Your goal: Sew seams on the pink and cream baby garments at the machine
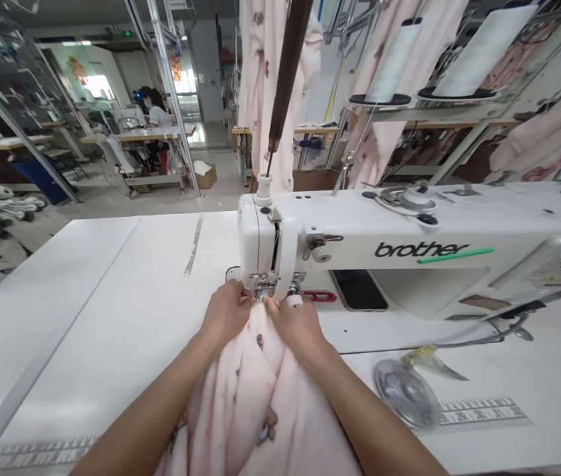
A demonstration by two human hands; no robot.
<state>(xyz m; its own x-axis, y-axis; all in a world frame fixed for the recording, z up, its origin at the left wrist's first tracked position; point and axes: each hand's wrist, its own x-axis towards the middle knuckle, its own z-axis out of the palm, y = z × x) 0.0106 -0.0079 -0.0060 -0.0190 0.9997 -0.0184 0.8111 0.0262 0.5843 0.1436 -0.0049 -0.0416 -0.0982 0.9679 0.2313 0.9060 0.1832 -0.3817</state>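
A pale pink printed fabric [255, 396] runs from the near edge of the table up to the needle of a white sewing machine [409, 254]. My left hand [225, 314] pinches the fabric's top edge just left of the presser foot [262, 291]. On the other side, my right hand [295, 324] grips the same edge. Both hands are closed on the cloth, nearly touching each other under the machine head.
The white sewing table [86, 311] spreads left and right. A clear round lid [406, 393] and small snips [432, 360] lie at the right. Thread cones [394, 59] and hanging pink cloth [270, 79] stand behind. Another person [154, 116] sits at a far table.
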